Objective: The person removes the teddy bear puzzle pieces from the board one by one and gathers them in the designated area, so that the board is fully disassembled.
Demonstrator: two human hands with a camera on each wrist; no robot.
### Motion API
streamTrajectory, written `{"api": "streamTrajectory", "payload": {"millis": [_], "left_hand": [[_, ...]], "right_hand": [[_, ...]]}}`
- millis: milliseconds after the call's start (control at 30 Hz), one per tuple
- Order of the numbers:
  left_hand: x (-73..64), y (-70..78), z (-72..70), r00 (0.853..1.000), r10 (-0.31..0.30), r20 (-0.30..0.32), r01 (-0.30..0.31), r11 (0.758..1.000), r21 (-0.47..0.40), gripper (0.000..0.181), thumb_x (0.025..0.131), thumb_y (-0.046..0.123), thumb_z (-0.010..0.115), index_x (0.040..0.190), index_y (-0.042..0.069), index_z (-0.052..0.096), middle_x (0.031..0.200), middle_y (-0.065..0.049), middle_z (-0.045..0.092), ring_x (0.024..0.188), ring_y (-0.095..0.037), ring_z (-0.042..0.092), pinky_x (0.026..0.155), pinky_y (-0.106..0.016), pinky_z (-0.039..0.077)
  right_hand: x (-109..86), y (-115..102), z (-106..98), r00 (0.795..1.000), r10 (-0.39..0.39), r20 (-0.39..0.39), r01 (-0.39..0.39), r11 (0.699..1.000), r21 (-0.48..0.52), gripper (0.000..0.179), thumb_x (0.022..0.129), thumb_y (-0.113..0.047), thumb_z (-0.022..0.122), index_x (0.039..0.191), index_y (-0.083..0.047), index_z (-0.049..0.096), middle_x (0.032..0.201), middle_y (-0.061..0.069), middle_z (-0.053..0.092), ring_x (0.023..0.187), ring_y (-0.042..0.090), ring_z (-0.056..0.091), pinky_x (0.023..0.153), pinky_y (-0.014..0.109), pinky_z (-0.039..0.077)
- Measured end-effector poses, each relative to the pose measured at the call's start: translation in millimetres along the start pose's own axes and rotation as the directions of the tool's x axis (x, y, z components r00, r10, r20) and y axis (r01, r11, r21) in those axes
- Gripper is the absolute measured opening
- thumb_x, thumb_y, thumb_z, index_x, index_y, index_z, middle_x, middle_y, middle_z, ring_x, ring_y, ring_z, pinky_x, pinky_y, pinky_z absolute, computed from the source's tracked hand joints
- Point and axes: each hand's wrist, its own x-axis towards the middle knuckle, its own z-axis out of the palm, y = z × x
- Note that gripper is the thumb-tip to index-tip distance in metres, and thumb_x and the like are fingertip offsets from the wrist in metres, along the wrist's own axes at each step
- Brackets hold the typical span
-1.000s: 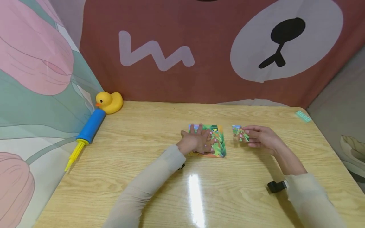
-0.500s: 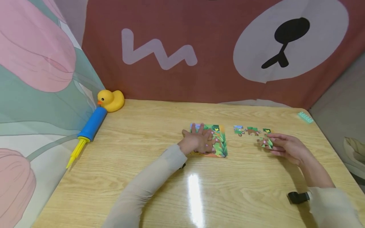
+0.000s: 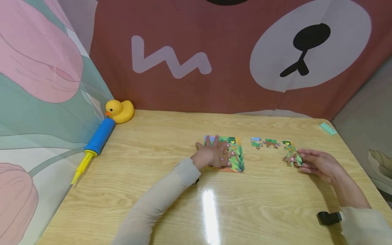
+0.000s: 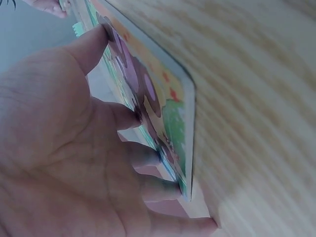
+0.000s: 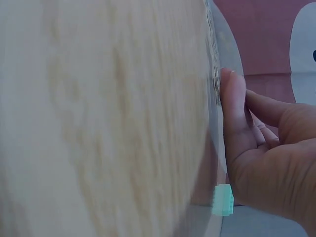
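With fingers spread, my left hand [image 3: 209, 153] rests on a colourful picture card [image 3: 238, 162] in the head view. Its fingertips touch the card's face in the left wrist view, and the palm hides much of the picture. My right hand [image 3: 320, 165] pinches a brown and green jigsaw piece [image 3: 293, 160] by its right side. That piece sits just below a corner piece [image 3: 287, 143], and whether they interlock is too small to tell. Left of them lie a brown piece [image 3: 271, 143] and a blue-topped piece [image 3: 256, 142], with a small gap between.
A yellow rubber duck [image 3: 122, 111] and a blue hand pump [image 3: 102, 136] with a yellow nozzle line the table's left edge. At the far right corner lies a mint toy brick [image 3: 328, 129]. A brown printed cloth [image 3: 226, 92] hangs behind the table [image 3: 159, 136].
My right hand has moved right with the jigsaw piece, then slightly down to below the corner piece. The pieces in the row came into view. My left hand has stayed on the card.
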Motion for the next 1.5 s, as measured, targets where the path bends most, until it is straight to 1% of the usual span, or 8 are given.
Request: {"api": "streamTrajectory", "payload": {"millis": [200, 433, 700, 833, 1000, 1200, 1400, 1500], "left_hand": [[-0.3, 0.8, 0.1, 1.0, -0.01, 0.001, 0.01, 1.0, 0.003, 0.086, 0.099, 0.068, 0.038, 0.163, 0.034, -0.007, 0.171, -0.006, -0.017, 0.157, -0.044, -0.008, 0.115, -0.076, 0.022], [-3.9, 2.2, -1.3, 1.0, -0.012, -0.001, 0.012, 1.0, 0.021, 0.083, 0.1, 0.068, 0.037, 0.163, 0.035, -0.004, 0.171, -0.007, -0.016, 0.157, -0.044, -0.008, 0.115, -0.074, 0.025], [-4.2, 1.7, -3.0, 1.0, -0.026, 0.011, 0.026, 0.999, 0.021, 0.083, 0.099, 0.07, 0.037, 0.163, 0.037, -0.005, 0.172, -0.007, -0.015, 0.157, -0.044, -0.008, 0.116, -0.073, 0.024], [-3.7, 1.6, -3.2, 1.0, -0.027, 0.015, 0.027, 1.0, 0.015, 0.084, 0.099, 0.07, 0.037, 0.163, 0.036, -0.005, 0.171, -0.007, -0.016, 0.157, -0.044, -0.009, 0.116, -0.074, 0.024], [-3.1, 1.0, -2.5, 0.999, -0.031, 0.02, 0.031, 0.999, 0.01, 0.085, 0.098, 0.072, 0.037, 0.163, 0.036, -0.006, 0.171, -0.006, -0.016, 0.157, -0.043, -0.009, 0.116, -0.074, 0.023], [-2.4, 1.3, -0.4, 0.999, -0.031, 0.024, 0.031, 0.999, 0.014, 0.087, 0.097, 0.072, 0.037, 0.163, 0.036, -0.006, 0.171, -0.006, -0.017, 0.157, -0.043, -0.008, 0.116, -0.074, 0.024], [-1.9, 1.3, -1.5, 0.999, -0.017, 0.032, 0.017, 1.0, 0.019, 0.083, 0.1, 0.069, 0.036, 0.162, 0.037, -0.008, 0.17, -0.005, -0.02, 0.157, -0.042, -0.011, 0.116, -0.074, 0.024], [-2.3, 0.2, -2.6, 1.0, -0.013, 0.027, 0.013, 1.0, 0.017, 0.084, 0.099, 0.07, 0.037, 0.162, 0.037, -0.008, 0.17, -0.005, -0.02, 0.157, -0.043, -0.011, 0.115, -0.075, 0.023]], "right_hand": [[-0.4, -1, -1, 0.999, 0.033, -0.029, -0.035, 0.997, -0.072, 0.034, 0.107, -0.012, 0.05, 0.098, -0.033, 0.075, 0.094, -0.01, 0.075, 0.081, 0.012, 0.076, 0.075, 0.031, 0.063], [-5.7, -10, -1, 0.994, 0.063, -0.084, -0.078, 0.979, -0.188, 0.032, 0.109, -0.022, 0.046, 0.099, -0.041, 0.069, 0.095, -0.022, 0.07, 0.083, 0.013, 0.077, 0.079, 0.034, 0.063], [-12.1, -16, 0, 0.998, 0.007, -0.06, -0.025, 0.95, -0.312, 0.025, 0.111, -0.03, 0.041, 0.124, -0.034, 0.061, 0.101, -0.026, 0.066, 0.089, 0.012, 0.075, 0.081, 0.035, 0.063], [-12.9, -16, -2, 0.999, -0.009, -0.04, -0.005, 0.944, -0.33, 0.025, 0.111, -0.032, 0.038, 0.125, -0.034, 0.059, 0.103, -0.025, 0.067, 0.091, 0.01, 0.074, 0.082, 0.035, 0.063], [-13.9, -15, -4, 1.0, -0.027, -0.012, 0.021, 0.929, -0.37, 0.043, 0.111, -0.035, 0.038, 0.147, -0.013, 0.046, 0.107, -0.027, 0.065, 0.094, 0.007, 0.074, 0.082, 0.034, 0.063], [-15.3, -12, -6, 0.999, -0.034, -0.017, 0.024, 0.918, -0.396, 0.062, 0.109, -0.041, 0.04, 0.154, 0.002, 0.033, 0.105, -0.028, 0.066, 0.095, 0.007, 0.074, 0.083, 0.035, 0.063], [-17.7, -12, -11, 0.998, -0.065, 0.013, 0.065, 0.941, -0.332, 0.023, 0.11, -0.035, 0.042, 0.126, -0.03, 0.058, 0.106, -0.022, 0.072, 0.093, 0.01, 0.076, 0.078, 0.034, 0.063], [-17.8, -15, -12, 0.996, -0.086, 0.028, 0.09, 0.953, -0.289, 0.021, 0.11, -0.033, 0.041, 0.115, -0.04, 0.061, 0.106, -0.019, 0.074, 0.091, 0.012, 0.076, 0.075, 0.034, 0.063]]}}
